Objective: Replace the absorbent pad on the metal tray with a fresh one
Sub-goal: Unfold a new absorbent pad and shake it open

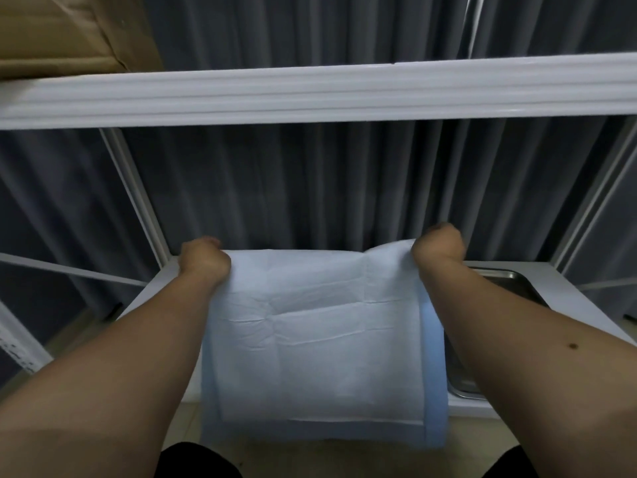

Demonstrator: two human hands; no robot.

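Observation:
A pale blue absorbent pad (320,343) with a white quilted middle hangs spread out in front of me, creased from folding. My left hand (205,262) grips its upper left corner and my right hand (439,248) grips its upper right corner, fingers curled over the top edge. The pad's lower edge drops below the shelf's front edge. The metal tray (510,279) lies on the white shelf at the right, mostly hidden behind my right forearm and the pad; only its far corner and near rim show.
A white shelf rail (310,94) crosses above my hands, with a cardboard box (69,32) on it at the top left. White frame posts (138,198) stand at both sides. A grey curtain (327,188) hangs behind. The white shelf surface (579,305) shows at the right.

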